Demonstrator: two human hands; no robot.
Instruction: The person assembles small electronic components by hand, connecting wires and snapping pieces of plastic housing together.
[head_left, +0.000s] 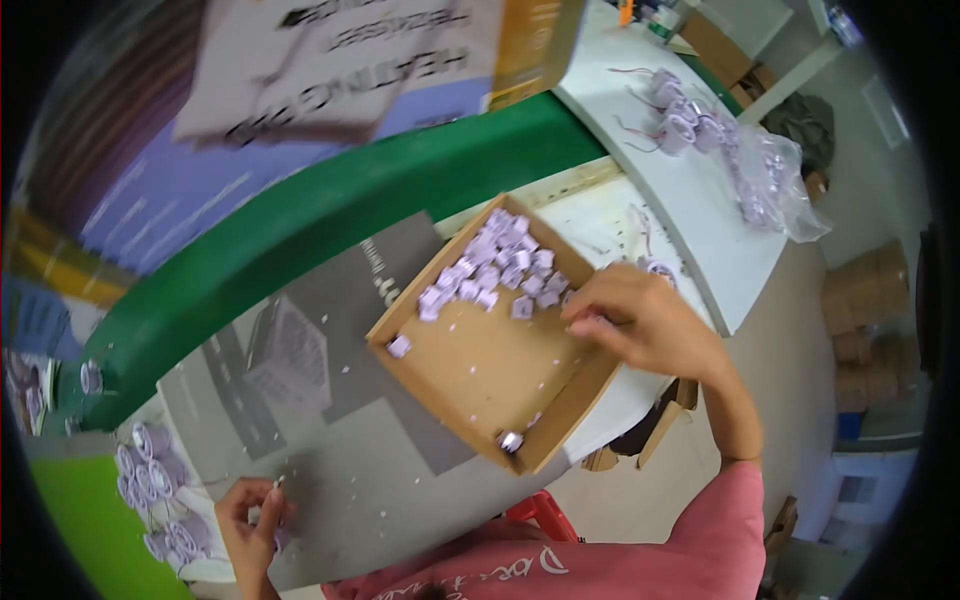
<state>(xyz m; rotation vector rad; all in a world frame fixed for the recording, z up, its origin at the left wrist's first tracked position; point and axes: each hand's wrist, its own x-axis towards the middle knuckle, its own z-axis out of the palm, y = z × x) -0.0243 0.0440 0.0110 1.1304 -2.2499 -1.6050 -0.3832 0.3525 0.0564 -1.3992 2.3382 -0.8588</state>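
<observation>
An open, shallow cardboard box stands at an angle on a grey printed sheet. Small lavender block-shaped plastic parts are heaped in its far half. One more part lies at the left corner, and a part with a dark, shiny side lies in the near corner. Over the box's right wall, my right hand is closed, fingers curled and thumb tucked in; what it may hold is hidden. My left hand, low at the left over the sheet, pinches something tiny and pale at the fingertips.
Round lavender spool-like parts with wires cluster left of the sheet. More wired round parts and a clear plastic bag of them sit on the white table at the right. A green ledge curves behind the box. Brown cartons stand far right.
</observation>
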